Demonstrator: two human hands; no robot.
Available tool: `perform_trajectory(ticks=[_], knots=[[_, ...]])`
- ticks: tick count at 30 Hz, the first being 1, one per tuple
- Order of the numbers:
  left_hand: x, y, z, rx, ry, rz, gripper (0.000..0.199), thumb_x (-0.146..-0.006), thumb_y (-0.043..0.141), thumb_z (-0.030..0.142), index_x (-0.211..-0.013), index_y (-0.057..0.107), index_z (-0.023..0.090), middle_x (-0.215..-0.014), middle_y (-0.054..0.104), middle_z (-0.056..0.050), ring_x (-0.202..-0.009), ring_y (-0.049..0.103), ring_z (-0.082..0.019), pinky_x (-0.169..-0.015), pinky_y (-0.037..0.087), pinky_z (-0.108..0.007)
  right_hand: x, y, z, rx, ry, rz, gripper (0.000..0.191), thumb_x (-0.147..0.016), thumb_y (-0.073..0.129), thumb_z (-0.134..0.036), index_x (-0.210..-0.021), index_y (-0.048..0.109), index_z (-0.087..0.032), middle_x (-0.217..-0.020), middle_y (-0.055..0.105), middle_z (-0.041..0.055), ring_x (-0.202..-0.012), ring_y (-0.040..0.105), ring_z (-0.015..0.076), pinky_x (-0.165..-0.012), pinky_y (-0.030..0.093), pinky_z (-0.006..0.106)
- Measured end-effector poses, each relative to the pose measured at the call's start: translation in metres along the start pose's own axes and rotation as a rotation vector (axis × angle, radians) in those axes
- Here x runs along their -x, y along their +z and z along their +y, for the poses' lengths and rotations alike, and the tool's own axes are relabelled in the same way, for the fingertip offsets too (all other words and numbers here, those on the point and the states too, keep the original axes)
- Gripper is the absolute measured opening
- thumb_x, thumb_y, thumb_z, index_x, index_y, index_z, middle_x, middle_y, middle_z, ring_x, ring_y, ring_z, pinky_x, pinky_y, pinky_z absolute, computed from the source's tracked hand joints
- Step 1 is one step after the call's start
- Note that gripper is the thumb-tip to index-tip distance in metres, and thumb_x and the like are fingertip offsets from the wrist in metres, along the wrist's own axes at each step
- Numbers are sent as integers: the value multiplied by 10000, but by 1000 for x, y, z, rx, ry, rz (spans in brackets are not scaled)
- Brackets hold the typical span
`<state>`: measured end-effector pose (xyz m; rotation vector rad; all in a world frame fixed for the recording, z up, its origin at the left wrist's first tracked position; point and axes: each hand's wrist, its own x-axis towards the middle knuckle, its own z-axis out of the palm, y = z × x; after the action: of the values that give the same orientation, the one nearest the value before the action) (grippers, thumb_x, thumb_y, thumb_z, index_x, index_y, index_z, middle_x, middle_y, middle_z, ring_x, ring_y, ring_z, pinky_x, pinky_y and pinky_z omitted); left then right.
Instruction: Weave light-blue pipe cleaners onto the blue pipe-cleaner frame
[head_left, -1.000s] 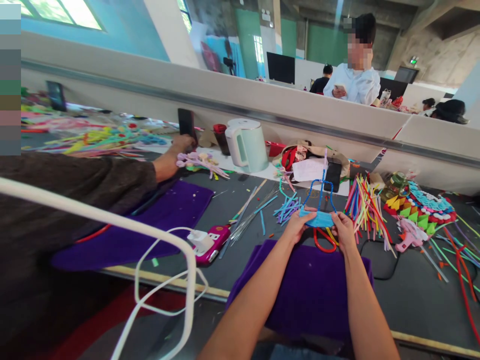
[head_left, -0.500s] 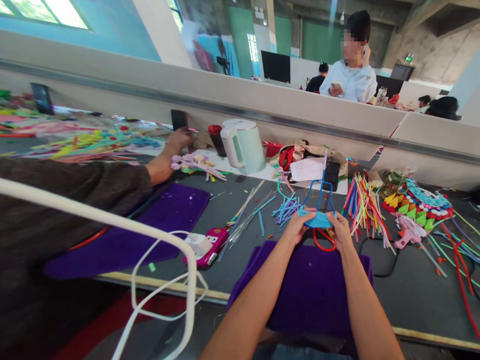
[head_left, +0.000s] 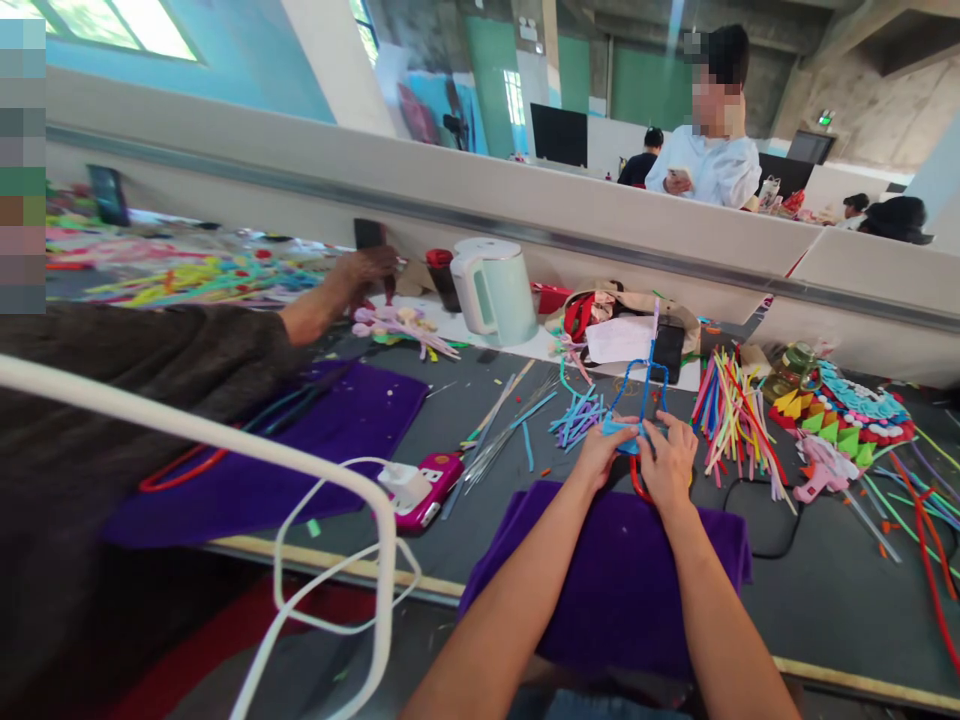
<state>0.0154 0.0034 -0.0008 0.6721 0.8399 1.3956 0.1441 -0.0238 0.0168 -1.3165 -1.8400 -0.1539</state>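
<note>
A blue pipe-cleaner piece (head_left: 646, 374) with a looped frame stands up between my hands, with a flat light-blue part at its base. My left hand (head_left: 606, 450) grips the left side of that base. My right hand (head_left: 670, 458) has its fingers pressed on the right side, covering much of the base. A red loop (head_left: 637, 480) shows below, partly hidden by my right hand. Under my forearms lies a purple cloth (head_left: 615, 580). Blue and purple short stems (head_left: 577, 420) lie left of my hands, and a bundle of multicoloured stems (head_left: 739, 415) lies to the right.
A kettle (head_left: 495, 292) stands at the back, near a bag (head_left: 592, 315). A pink glue gun (head_left: 821, 468) lies right. A magenta power strip (head_left: 427, 490) and white lamp arm (head_left: 225, 430) are left. A neighbour's hand (head_left: 367, 272) reaches toward a phone (head_left: 370, 234).
My right hand has moved left across the blue base and now covers more of it and of the red loop. The neighbour's hand has shifted near the phone. The view has moved slightly.
</note>
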Motion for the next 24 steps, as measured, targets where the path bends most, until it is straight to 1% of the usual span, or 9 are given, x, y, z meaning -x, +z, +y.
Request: perform_trajectory(ticks=[6,10,13,24], knots=[[-1,-2,-1,-4,33,15,345,-495,839,188,-806,719,102,-654,690,-36,-553,602,-115,-592,466,-227,1,3,-1,16,-32,-20,209,-888,519,-263,-1037,663,-239,-1162,564,70,-1064,449,235,-904,313,404],[-3,-3,-3,21,45,4,357,-504,838,209,-824,716,106,-689,698,-46,-583,615,-128,-613,474,-241,2,3,-1,7,-24,-38,260,-883,527,-273,-1122,625,-246,-1166,560,69,-1062,446,231,-898,316,390],[-3,-3,-3,34,38,-7,392,-505,841,225,-858,713,112,-704,704,-52,-592,623,-137,-622,483,-253,2,3,-1,5,-10,-27,294,-885,524,-286,-1167,599,-254,-1170,554,71,-1060,447,228,-892,323,386],[-3,-3,0,50,-1,19,380,-527,836,218,-869,703,119,-707,707,-42,-579,622,-125,-599,487,-236,3,7,1,-36,19,10,269,-891,507,-287,-1129,626,-248,-1135,562,83,-1044,465,228,-865,357,381]])
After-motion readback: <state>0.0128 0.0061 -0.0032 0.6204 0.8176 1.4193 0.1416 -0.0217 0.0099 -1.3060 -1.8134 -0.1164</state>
